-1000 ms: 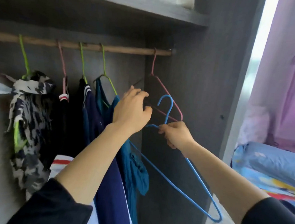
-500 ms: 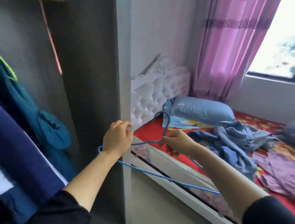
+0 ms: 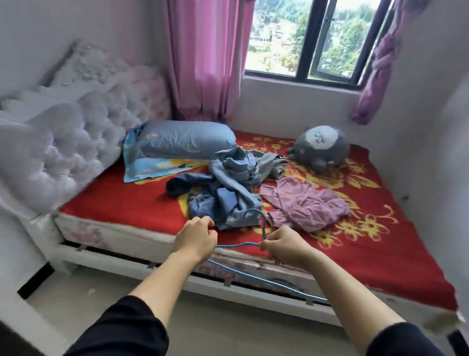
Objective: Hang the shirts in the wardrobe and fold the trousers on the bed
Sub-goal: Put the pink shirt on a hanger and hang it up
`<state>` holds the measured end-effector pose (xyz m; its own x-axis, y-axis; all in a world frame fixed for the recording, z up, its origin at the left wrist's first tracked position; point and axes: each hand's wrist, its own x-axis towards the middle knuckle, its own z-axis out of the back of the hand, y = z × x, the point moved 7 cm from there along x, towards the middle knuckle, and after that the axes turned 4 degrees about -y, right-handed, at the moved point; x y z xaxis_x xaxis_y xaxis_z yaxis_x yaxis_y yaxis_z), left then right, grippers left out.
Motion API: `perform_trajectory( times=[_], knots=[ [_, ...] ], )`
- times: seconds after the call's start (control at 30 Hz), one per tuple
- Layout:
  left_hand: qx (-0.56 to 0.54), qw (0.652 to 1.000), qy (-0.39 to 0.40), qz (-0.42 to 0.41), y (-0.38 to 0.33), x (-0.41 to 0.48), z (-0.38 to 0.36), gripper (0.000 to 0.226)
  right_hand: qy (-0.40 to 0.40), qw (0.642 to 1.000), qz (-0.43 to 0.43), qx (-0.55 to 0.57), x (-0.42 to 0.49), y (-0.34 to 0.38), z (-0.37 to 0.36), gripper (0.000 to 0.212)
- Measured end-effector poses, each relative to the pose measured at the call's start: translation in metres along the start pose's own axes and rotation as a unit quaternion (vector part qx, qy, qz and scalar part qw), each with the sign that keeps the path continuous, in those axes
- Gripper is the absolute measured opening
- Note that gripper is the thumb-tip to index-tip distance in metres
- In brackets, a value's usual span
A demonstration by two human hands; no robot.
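I hold a blue wire hanger (image 3: 251, 276) in both hands above the near edge of the bed (image 3: 130, 206). My left hand (image 3: 196, 238) grips its left shoulder, and my right hand (image 3: 284, 247) pinches it just below the hook. On the red flowered bedcover lies a crumpled heap of blue and grey clothes (image 3: 227, 185), right beyond my hands. A purple shirt (image 3: 304, 204) lies spread to the right of that heap. The wardrobe is out of view.
A blue pillow (image 3: 185, 141) lies by the white tufted headboard (image 3: 62, 141) on the left. A grey plush toy (image 3: 321, 145) sits at the back of the bed under the window. Pink curtains hang at both window sides. Bare floor (image 3: 215, 331) lies between me and the bed.
The view has swung from the wardrobe rail to the bed. Both hands took the blue hanger away from the wardrobe and now hold it over the bed's edge.
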<state>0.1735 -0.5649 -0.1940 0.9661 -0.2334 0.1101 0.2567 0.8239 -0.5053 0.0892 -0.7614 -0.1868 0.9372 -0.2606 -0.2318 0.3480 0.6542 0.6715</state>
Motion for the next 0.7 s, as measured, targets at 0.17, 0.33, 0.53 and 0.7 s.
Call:
perform_trajectory(
  times=[0.17,0.33,0.53,0.7],
  knots=[
    [0.003,0.997,0.063,-0.054,-0.081,0.055,-0.08,0.033,-0.045,0.996,-0.069,0.017,0.044,-0.09,0.063,0.026],
    [0.03,0.988,0.119,-0.098,-0.141,0.128,-0.163,0.032,-0.081,0.989,-0.125,0.023,0.108,-0.16,0.114,0.027],
    [0.048,0.971,0.186,-0.144,-0.206,0.231,-0.252,0.033,-0.122,0.972,-0.197,0.025,0.185,-0.222,0.174,0.026],
    [0.072,0.956,0.228,-0.169,-0.258,0.285,-0.328,0.033,-0.149,0.958,-0.245,-0.001,0.237,-0.284,0.218,0.042]
  ],
)
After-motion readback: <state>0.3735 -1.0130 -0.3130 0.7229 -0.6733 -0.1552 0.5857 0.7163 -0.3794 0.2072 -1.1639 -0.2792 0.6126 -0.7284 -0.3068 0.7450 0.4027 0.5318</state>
